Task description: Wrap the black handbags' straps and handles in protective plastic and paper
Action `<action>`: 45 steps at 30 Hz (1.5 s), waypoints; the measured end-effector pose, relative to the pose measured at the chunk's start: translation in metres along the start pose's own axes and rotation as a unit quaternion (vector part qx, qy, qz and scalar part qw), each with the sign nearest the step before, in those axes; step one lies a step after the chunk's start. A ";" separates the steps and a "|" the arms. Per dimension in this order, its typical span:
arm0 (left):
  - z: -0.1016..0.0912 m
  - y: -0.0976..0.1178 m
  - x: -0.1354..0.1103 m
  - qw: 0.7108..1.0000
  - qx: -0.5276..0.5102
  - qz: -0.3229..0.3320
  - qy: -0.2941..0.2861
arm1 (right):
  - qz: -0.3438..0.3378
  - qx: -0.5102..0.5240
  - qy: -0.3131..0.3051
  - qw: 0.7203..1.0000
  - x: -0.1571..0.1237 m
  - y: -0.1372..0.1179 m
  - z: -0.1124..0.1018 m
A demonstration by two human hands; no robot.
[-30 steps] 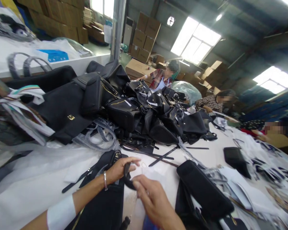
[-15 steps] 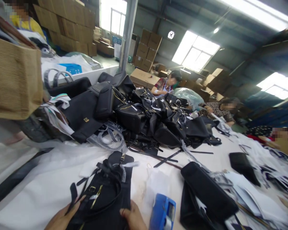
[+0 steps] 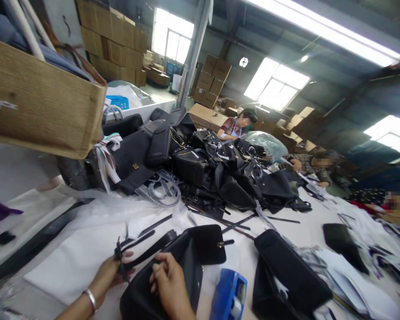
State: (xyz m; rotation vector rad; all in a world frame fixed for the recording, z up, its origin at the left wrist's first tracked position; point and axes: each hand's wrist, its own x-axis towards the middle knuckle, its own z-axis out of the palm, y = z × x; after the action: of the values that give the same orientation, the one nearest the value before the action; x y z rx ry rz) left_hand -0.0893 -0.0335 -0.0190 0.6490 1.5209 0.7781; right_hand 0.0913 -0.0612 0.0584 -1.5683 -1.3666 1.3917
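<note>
A black leather-look backpack (image 3: 146,284) lies in front of me with its flap (image 3: 208,244) spread to the right, a small gold buckle on it. My left hand (image 3: 115,269), a silver bangle on its wrist, is closed around thin black straps (image 3: 122,251) left of the bag. Over the bag's body is my right hand (image 3: 168,282), its fingers curled inward. Whatever those fingers may hold is hidden. A blue tape dispenser (image 3: 225,295) stands just right of the bag.
Black bags (image 3: 200,164) are heaped across the table's middle. Another black bag (image 3: 290,271) lies at right, near white sheets (image 3: 343,275). A burlap tote (image 3: 43,98) juts in at upper left. Co-workers sit at the far side, by a metal post (image 3: 193,58).
The backpack has been turned and its flap now lies open to the right. My left hand has risen with the straps; my right hand has moved from the bag's edge onto its body.
</note>
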 end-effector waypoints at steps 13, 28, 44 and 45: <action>-0.016 0.150 0.051 0.969 -0.076 0.225 -0.064 | -0.191 -0.145 -0.033 0.970 -0.005 -0.045 0.038; -0.024 -0.028 0.053 0.960 0.253 0.073 -0.093 | 0.137 0.018 0.207 0.969 -0.034 0.133 -0.034; 0.003 -0.038 -0.009 0.962 0.259 -0.024 -0.079 | -0.040 -0.358 0.218 0.907 -0.093 0.130 -0.045; 0.003 -0.039 -0.012 0.962 0.259 -0.029 -0.078 | -0.066 -0.378 0.193 0.903 -0.096 0.119 -0.045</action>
State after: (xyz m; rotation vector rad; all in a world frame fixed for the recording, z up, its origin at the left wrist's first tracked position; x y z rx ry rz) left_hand -0.0839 -0.0667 -0.0425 1.0215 1.5959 0.2663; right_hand 0.1769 -0.1765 -0.0113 -2.0292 -1.8132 0.4089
